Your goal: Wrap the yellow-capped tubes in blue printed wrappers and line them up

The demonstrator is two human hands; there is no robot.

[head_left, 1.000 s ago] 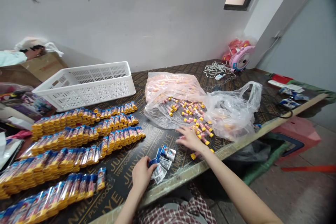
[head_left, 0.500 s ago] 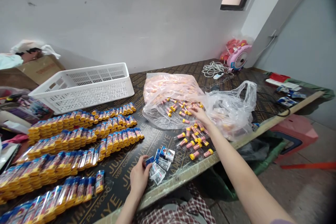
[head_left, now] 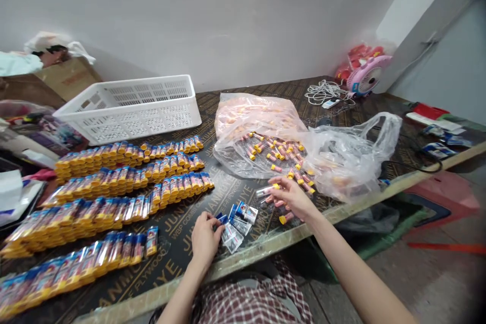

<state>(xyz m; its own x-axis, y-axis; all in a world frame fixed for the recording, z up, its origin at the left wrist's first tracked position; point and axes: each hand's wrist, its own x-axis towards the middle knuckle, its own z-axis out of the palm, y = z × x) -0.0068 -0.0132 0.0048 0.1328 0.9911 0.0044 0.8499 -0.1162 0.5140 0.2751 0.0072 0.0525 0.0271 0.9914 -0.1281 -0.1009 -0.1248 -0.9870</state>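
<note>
My left hand [head_left: 206,237] is closed at the blue end of a flat wrapper, beside several blue-and-clear wrappers [head_left: 246,212] near the table's front edge. Between the fingertips of my right hand [head_left: 290,196] is a small clear tube [head_left: 266,191] with a yellow cap, held just above a loose pile of pink tubes. More pink, yellow-capped tubes [head_left: 279,149] spill from the mouth of a large clear bag [head_left: 258,111]. On the left, rows of wrapped tubes with yellow ends [head_left: 182,186] lie stacked.
A white plastic basket [head_left: 148,117] stands behind the rows. Right of the big bag lies a crumpled clear bag [head_left: 349,162]. A pink fan [head_left: 368,77] and a white cable [head_left: 322,92] are at the back right. A red stool [head_left: 444,207] stands beyond the table edge.
My right hand has come back from the bag's mouth towards the front edge and now holds a tube. My left hand stays by the wrappers. The view has shifted slightly.
</note>
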